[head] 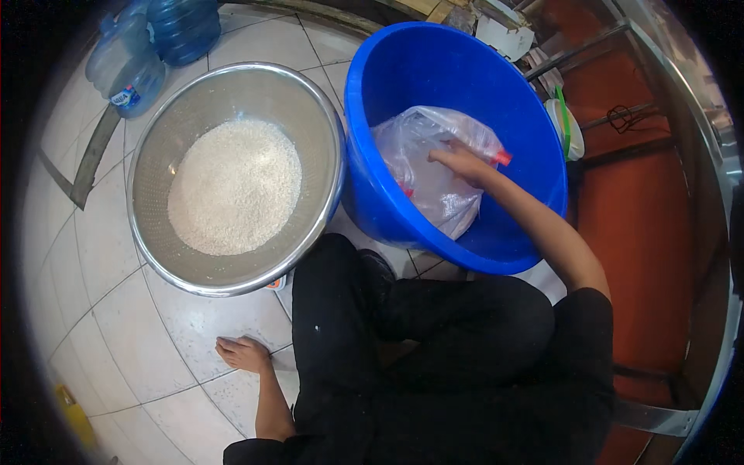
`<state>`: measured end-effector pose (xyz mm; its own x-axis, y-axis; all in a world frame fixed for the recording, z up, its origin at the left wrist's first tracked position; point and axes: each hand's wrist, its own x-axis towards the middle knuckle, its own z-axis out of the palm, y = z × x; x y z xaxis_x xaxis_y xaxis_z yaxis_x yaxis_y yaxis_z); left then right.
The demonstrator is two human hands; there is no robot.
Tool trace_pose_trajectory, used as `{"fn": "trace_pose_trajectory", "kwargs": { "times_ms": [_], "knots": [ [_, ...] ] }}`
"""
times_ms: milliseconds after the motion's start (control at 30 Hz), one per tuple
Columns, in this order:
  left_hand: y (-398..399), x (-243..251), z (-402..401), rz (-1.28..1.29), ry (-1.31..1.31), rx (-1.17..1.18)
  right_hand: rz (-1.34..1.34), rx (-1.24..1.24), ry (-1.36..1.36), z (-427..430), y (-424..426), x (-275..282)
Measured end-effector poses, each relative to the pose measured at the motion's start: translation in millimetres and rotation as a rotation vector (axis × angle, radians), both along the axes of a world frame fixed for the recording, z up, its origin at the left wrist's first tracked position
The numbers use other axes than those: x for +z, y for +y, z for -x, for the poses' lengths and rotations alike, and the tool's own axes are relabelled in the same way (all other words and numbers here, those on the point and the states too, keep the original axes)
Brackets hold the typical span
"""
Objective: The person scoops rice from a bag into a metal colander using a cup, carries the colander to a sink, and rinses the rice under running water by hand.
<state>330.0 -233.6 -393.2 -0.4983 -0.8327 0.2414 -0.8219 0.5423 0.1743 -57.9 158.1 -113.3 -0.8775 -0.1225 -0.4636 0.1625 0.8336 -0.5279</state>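
A large perforated metal basin holds a heap of white rice grains, left of centre. Beside it, a deep blue plastic tub leans towards me, with a clear plastic bag inside that shows red parts. My right hand reaches into the tub and rests at the bag, thumb apart from the fingers; some fingertips are hidden, so its grip is unclear. Down at the lower left, my left hand lies over the tiled floor below the basin, holding nothing.
Blue plastic water bottles stand at the upper left, near a dark flat strip. A small orange and white object peeks from under the basin. A white bucket with a green handle is right of the tub, beside a metal-framed rack.
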Motion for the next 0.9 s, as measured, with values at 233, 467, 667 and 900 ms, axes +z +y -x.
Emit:
{"fn": "trace_pose_trajectory", "kwargs": {
  "times_ms": [233, 467, 667, 900],
  "knots": [
    [-2.9, -4.3, -5.6, 0.016, -0.010, -0.003, -0.708, 0.199, 0.463, -20.6, -4.8, -15.0],
    [-4.2, -11.4, -5.9, 0.039, 0.022, -0.026, -0.751, 0.413, 0.696, -13.7, 4.1, -71.2],
    [-6.1, -7.4, -5.3, 0.031, 0.015, -0.023, -0.572, 0.452, 0.474, -19.2, 0.2, -92.8],
    [0.0, -11.1, -3.8, 0.076, 0.004, 0.025, -0.169, 0.373, 0.095, -13.2, 0.3, -79.2]
  ]
}}
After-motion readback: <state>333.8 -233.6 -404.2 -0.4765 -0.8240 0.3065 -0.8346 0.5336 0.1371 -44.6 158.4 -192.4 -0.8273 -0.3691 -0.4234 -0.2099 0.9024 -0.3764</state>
